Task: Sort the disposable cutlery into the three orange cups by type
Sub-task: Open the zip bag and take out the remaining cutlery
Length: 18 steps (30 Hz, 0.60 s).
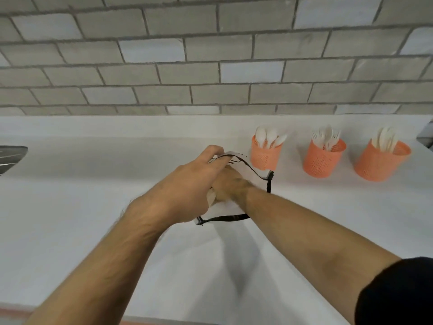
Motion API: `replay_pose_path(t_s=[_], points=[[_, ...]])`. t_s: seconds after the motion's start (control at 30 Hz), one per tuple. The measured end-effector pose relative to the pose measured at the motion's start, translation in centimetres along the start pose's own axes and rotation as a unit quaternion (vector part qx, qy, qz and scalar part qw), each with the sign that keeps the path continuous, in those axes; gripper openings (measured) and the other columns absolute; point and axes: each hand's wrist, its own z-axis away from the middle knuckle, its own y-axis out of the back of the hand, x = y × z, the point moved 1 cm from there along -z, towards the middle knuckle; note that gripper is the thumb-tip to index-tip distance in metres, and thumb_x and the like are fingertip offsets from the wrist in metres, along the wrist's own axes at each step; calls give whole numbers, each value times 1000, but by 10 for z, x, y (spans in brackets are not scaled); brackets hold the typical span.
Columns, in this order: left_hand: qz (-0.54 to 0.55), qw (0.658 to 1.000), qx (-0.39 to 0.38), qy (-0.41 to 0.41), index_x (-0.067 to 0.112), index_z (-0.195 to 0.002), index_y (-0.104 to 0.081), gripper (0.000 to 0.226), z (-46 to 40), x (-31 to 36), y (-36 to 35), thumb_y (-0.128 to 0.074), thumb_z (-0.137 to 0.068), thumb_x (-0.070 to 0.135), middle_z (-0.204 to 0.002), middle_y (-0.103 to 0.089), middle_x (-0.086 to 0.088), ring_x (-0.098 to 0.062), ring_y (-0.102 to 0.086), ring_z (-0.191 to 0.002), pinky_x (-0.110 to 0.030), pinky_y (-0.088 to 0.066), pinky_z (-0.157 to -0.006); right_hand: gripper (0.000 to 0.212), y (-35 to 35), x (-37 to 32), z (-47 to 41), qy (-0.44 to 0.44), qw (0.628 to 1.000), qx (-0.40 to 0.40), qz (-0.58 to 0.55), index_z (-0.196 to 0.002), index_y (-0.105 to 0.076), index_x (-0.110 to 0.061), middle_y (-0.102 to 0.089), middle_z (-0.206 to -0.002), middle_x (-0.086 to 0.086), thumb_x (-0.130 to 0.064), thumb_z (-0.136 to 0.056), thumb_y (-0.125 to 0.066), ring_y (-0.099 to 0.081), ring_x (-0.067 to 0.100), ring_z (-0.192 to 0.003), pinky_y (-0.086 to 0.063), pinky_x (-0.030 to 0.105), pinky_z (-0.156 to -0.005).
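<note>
Nearly done: the left hand [187, 184] grips the rim of a clear black-trimmed pouch [255, 171] on the white surface [70, 207]; the right hand [228, 186] reaches inside, its grasp hidden. Rightward, spoon cup [264, 156], fork cup [323, 158] and knife cup [380, 161] stand filled.

Three orange perforated cups upright in row on white table, well apart. Left cup [264, 153]: white spoons [269, 138], bowls up. Middle cup [323, 158]: white forks [325, 138], tines up. Right cup [379, 161]: white knives [385, 139], leaning, blurred. All cutlery pokes above rims.
</note>
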Motion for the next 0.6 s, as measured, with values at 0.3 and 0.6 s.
replay_pose_path(t_s=[0.3, 0.6], points=[[6, 1000, 6, 0, 30, -146, -32, 87, -1, -18, -9, -45, -73, -14, -143, -16, 21, -26, -59, -74, -35, -47, -56, 34, 0, -5, -6, 14, 999, -30, -11, -103, -58, -21, -61, -96, -4, -33, -77, -75, -62, 19, -97, -41, 26, -76], [48, 992, 96, 70, 24, -146, -40, 75, -8, -34, -20, -55, -77, 1, -144, -32, 14, -23, -56, -111, -37, -51, -87, 44, 8, 1, 3, -12, 990, -138, -12, -64, -31, -27, -34, -66, -12, -26, -91, -65, -43, 12, -69, -29, 21, -51]])
